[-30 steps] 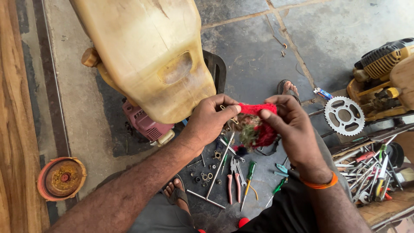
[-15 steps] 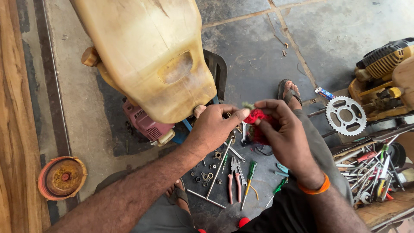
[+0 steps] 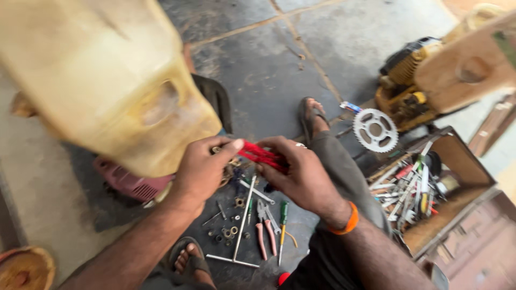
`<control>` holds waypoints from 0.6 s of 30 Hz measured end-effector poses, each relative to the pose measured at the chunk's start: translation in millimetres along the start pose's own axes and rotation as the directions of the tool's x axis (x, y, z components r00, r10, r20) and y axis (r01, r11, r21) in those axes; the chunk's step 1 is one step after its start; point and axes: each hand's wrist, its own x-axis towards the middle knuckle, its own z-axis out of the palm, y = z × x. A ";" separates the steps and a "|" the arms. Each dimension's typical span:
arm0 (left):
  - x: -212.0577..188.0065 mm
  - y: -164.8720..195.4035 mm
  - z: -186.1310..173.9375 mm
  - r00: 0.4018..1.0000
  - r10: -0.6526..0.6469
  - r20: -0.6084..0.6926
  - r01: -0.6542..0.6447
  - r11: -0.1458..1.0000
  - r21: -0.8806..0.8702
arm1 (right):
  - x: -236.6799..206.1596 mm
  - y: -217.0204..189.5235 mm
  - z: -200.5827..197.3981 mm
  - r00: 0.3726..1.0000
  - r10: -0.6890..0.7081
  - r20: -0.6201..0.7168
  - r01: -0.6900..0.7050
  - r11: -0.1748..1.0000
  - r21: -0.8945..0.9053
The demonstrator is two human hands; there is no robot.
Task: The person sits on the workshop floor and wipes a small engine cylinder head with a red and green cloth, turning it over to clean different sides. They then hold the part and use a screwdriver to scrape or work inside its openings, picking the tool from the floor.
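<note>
Both hands are now lower and nearer the camera, the left hand [image 3: 201, 169] and right hand [image 3: 298, 174] pinching a red cloth [image 3: 260, 154] stretched between them above the pliers [image 3: 264, 236] and loose nuts [image 3: 231, 232]

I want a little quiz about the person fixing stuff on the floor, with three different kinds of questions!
1. True or false: both hands are pinching the red cloth.
2. Which thing lies on the floor right of the sandalled foot? A) a toothed sprocket B) a hammer C) a cup
3. Fill in: the right hand has an ______ band on its wrist.

Key:
1. True. The left hand and the right hand both grip it.
2. A, the sprocket.
3. Orange, the wristband.
</note>
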 end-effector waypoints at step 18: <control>-8.2 10.0 14.3 0.994 -0.041 0.097 0.031 0.994 0.107 | -5.3 7.5 -4.9 0.934 -0.325 -0.147 0.281 0.925 -0.257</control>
